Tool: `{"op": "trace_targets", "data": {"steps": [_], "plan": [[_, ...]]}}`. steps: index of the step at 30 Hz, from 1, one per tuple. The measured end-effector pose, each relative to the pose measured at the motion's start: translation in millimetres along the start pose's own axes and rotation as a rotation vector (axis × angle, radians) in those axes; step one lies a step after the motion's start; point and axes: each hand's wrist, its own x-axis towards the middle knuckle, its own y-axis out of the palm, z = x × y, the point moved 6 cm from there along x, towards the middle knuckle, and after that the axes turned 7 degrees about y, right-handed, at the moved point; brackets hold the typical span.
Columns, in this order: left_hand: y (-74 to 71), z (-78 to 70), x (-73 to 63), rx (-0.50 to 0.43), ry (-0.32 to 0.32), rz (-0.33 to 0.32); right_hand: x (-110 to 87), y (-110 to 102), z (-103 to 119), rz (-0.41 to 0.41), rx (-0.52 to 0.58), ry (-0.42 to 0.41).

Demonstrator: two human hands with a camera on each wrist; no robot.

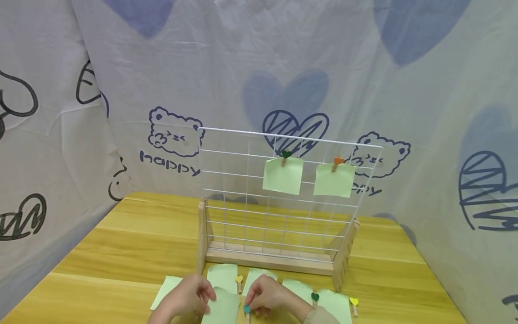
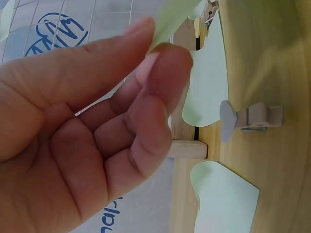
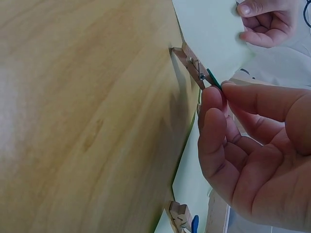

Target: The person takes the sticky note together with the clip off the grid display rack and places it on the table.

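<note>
My left hand (image 1: 188, 297) pinches a pale green paper note (image 1: 221, 308) by its edge, thumb against fingertips. In the left wrist view, only a corner of this note (image 2: 172, 22) shows above the fingers. With thumb and fingertips, my right hand (image 1: 267, 294) pinches a small wooden clothespin (image 1: 247, 314) by its teal heart. The right wrist view shows the clothespin (image 3: 192, 63) close to the held note (image 3: 211, 31). Behind the hands stands a white wire grid (image 1: 289, 136) on a wooden base (image 1: 269, 262).
Two notes hang on the grid, one under a green-heart clothespin (image 1: 286, 155), the other under an orange-heart clothespin (image 1: 338, 160). Several loose notes lie before the base, among them a left one (image 1: 165, 290). Yellow-heart (image 1: 354, 306) and green-heart clothespins (image 1: 315, 298) lie nearby.
</note>
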Motion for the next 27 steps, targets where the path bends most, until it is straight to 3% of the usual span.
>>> {"op": "trace_targets", "data": {"steps": [10, 21, 27], "plan": [[6.3, 6.8, -2.0, -0.035, -0.066, 0.031, -0.6, -1.7, -0.1, -0.022, -0.042, 0.028], [7.1, 9.9, -2.8, -0.018, -0.063, 0.051, -1.3, -1.4, -4.1, -0.035, -0.069, 0.044], [6.1, 7.2, -2.1, 0.019, -0.030, 0.060, -2.8, -4.6, -4.6, -0.054, -0.092, 0.034]]}}
